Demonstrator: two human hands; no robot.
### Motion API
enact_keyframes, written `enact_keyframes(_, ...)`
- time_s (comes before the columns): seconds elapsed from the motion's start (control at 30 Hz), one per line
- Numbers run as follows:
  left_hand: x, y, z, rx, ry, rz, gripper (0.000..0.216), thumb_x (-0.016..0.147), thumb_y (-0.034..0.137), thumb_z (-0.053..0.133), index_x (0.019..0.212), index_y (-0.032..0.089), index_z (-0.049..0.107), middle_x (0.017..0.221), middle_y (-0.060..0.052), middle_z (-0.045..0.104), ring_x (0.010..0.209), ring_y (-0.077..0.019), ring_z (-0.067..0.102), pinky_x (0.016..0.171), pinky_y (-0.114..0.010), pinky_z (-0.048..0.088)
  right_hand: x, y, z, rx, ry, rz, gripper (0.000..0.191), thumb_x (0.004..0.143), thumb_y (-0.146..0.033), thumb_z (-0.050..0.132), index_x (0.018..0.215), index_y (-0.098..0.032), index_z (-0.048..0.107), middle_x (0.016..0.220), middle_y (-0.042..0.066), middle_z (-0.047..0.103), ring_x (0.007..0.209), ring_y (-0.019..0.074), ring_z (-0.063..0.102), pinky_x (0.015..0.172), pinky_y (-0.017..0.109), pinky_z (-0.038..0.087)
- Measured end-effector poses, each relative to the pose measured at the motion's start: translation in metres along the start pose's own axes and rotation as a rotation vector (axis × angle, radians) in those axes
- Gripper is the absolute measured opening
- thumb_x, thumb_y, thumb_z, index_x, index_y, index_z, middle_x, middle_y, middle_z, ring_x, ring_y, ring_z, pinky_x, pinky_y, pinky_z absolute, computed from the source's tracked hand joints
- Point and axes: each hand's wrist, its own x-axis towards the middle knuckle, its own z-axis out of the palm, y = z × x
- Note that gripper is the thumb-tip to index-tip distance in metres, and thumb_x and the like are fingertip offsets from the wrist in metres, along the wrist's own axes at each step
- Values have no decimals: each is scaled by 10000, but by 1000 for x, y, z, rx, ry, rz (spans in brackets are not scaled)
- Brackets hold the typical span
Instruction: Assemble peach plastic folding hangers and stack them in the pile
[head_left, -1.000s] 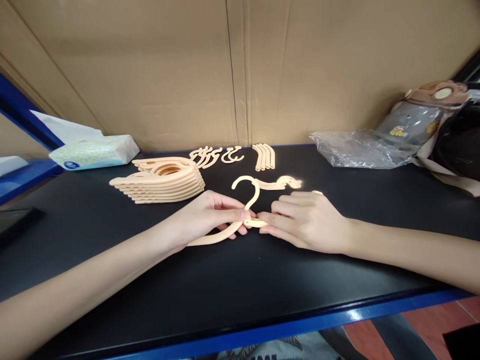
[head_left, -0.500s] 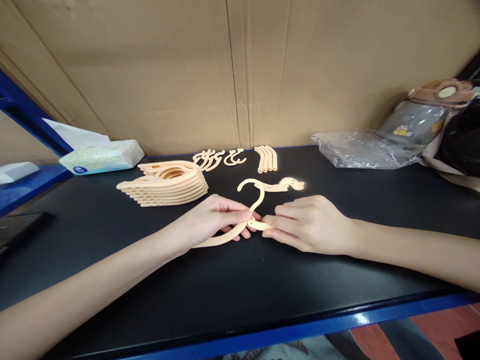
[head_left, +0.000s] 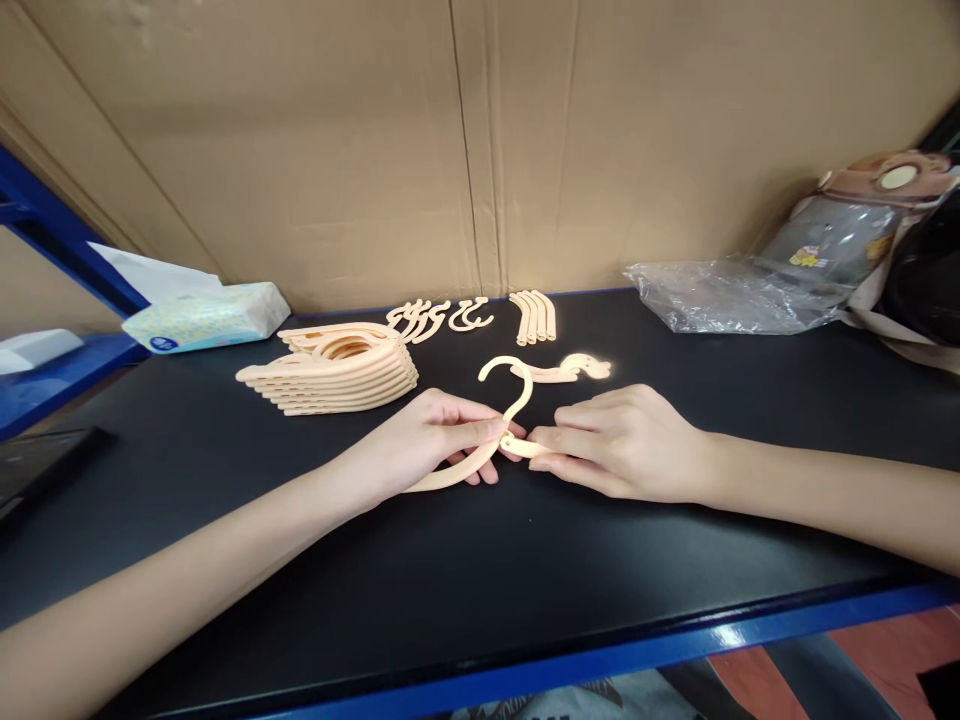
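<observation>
A cream plastic hanger (head_left: 461,470) with a curved hook sticking up is pinched in my left hand (head_left: 435,432), thumb on top near the base of the hook. My right hand (head_left: 626,440) is closed on a short cream hanger arm (head_left: 521,447), whose holed end meets the hanger at the hook's base. Whether the two pieces are joined cannot be made out. Just behind the hook lies a cream curved piece with a shaped end (head_left: 559,372). Left of my left hand stands a neat stack of cream hanger pieces (head_left: 349,385).
Several loose hooks (head_left: 424,318) and several short curved arms (head_left: 534,316) lie at the back of the black table (head_left: 465,580). A tissue pack (head_left: 217,315) sits back left. Back right are a clear plastic bag (head_left: 727,295) and a bottle (head_left: 832,230). Cardboard stands behind.
Almost nothing differs. Both hands keep their grips on the pieces, and the view has shifted very slightly.
</observation>
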Motion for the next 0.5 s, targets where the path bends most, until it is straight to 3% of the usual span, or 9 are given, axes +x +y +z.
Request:
enact_keyframes(0.27, -1, 3, 1, 79, -27, 35, 220, 909, 283, 549, 931, 160, 729, 739, 1, 708, 636, -102, 635, 619, -186, 494, 0, 3, -1, 69, -19, 21, 352, 998, -345, 420, 918, -181, 721, 620, -21, 588, 515, 84, 493, 501, 255, 279)
enact_keyframes(0.37, -4, 3, 5, 248, -7, 78, 298, 934, 354, 495, 836, 147, 685, 779, -11, 687, 621, -104, 606, 588, -197, 464, 0, 5, 0, 92, -17, 16, 344, 992, -346, 434, 891, -178, 716, 631, -13, 601, 534, 93, 513, 520, 253, 295)
enact_keyframes(0.5, -10, 1, 11, 628, 115, 171, 359, 966, 393, 399, 765, 179, 607, 657, 20, 594, 568, -112, 548, 532, -216, 376, 2, 9, 2, 181, 12, 63, 313, 944, -407, 526, 811, -171, 683, 643, -10, 619, 570, 106, 542, 548, 241, 321)
